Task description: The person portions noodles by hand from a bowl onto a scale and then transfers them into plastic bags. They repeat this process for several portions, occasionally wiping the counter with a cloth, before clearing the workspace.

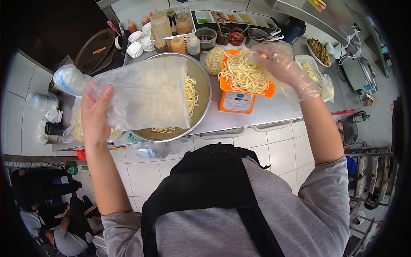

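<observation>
Over a large round metal tray (204,109) with noodles (191,95), my bare left hand (97,109) grips a translucent plastic bag (143,96) by its left end, thumb on top. The bag hides much of the tray. An orange scale (238,103) carries an orange square bowl (269,93) heaped with thick pale noodles (245,73). My right hand (278,64), in a clear plastic glove, is at the bowl's upper right edge, with its fingers bent at the noodles. Whether it holds any noodles is unclear.
Behind the tray stand sauce bottles (161,25), stacked white dishes (135,49) and a row of topping containers (204,17). A round noodle bundle (215,61) sits left of the bowl. A white basket (309,70) is at right. People sit at lower left.
</observation>
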A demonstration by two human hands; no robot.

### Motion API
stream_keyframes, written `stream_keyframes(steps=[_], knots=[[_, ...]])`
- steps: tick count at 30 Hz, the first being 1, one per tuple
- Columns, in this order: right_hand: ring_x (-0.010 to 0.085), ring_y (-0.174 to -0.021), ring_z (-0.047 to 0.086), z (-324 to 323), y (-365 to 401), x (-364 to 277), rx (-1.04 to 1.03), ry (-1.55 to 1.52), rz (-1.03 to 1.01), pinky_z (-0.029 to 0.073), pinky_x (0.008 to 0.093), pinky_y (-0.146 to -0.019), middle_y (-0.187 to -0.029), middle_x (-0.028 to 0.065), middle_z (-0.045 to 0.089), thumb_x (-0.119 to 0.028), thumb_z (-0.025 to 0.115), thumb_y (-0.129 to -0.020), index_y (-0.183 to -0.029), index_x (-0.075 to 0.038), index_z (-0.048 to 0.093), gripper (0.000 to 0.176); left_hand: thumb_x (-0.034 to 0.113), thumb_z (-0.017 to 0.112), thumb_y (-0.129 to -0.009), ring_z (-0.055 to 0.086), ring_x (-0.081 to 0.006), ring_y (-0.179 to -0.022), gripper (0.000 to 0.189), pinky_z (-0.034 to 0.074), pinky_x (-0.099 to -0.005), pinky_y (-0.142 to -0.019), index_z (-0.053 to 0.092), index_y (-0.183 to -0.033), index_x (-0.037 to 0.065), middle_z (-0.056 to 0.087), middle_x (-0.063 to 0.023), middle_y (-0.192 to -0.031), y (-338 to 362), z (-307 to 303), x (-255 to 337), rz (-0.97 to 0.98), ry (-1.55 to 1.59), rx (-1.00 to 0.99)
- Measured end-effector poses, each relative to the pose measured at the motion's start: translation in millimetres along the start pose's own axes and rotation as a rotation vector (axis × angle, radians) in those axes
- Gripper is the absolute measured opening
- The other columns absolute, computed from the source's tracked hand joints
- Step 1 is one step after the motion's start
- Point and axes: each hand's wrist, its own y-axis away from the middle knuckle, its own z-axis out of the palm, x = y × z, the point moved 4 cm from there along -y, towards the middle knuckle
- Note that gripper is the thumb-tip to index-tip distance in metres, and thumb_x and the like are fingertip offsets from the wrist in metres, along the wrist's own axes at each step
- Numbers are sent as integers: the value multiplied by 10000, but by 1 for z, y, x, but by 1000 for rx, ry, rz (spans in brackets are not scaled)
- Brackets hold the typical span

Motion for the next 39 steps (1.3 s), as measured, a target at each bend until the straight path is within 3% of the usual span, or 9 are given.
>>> stream_keyframes(steps=[6,11,14,16,22,28,31,33,39], knots=[[174,-927,647,-26,25,-30,184,226,-250,535,314,-796,-1167,144,670,-258,711,-892,-1197,-21,662,389,184,673,-940,641,-165,-1002,358,519,-311,-886,548,-1228,11,655,-86,-1120,8,31,-16,-60,151,-74],[250,-968,654,42,55,-93,-50,-647,-328,551,405,-844,-1127,116,664,-233,783,-816,-1390,-102,497,654,155,661,-949,636,-154,-1001,379,510,-300,-891,520,-1264,-1,647,-78,-1150,3,47,-35,-145,250,-196],[153,-861,606,131,41,-95,-214,-1171,-266,543,358,-778,-976,33,628,-161,758,-840,-1145,-62,569,373,150,681,-919,557,-205,-1150,520,445,-366,-992,443,-1358,3,565,-128,-1290,4,59,-38,-112,65,-68],[148,-811,592,159,37,-103,30,-1179,-315,514,334,-719,-893,28,588,-105,725,-838,-973,-35,557,227,119,709,-832,442,-272,-1269,677,351,-438,-1070,379,-1414,19,469,-168,-1371,34,59,-4,582,-646,444],[272,-675,551,171,59,-127,77,-831,-469,461,369,-653,-719,143,557,-99,701,-805,-789,-8,564,165,73,682,-773,524,-274,-1158,570,404,-420,-1019,498,-1309,17,538,-150,-1232,65,76,-35,611,-994,-44],[198,-803,570,177,35,-85,227,-913,-428,470,368,-718,-822,103,547,-98,678,-826,-875,-26,557,149,17,662,-850,598,-138,-906,560,479,-264,-790,415,-1352,41,571,-73,-1101,84,79,-37,-370,433,-314],[177,-1046,564,162,50,-101,-188,-1578,-235,472,344,-938,-1100,81,559,-61,678,-830,-1256,-92,415,501,32,719,-809,571,-129,-990,720,466,-261,-823,345,-1424,71,545,-95,-1164,61,71,-50,-64,-123,-350],[168,-1031,574,142,78,-127,-351,-1156,-444,487,336,-910,-1099,72,561,-74,679,-853,-1245,-91,430,465,35,733,-795,563,-140,-1036,757,467,-285,-860,341,-1441,88,543,-111,-1217,47,60,-61,24,-424,-159],[91,-901,597,146,58,-67,-150,-1257,-297,516,264,-768,-1102,46,555,-125,682,-900,-1224,-99,456,397,-51,701,-788,583,-244,-1093,427,484,-351,-883,609,-1173,109,572,-165,-1212,64,99,-28,-170,513,-553]])
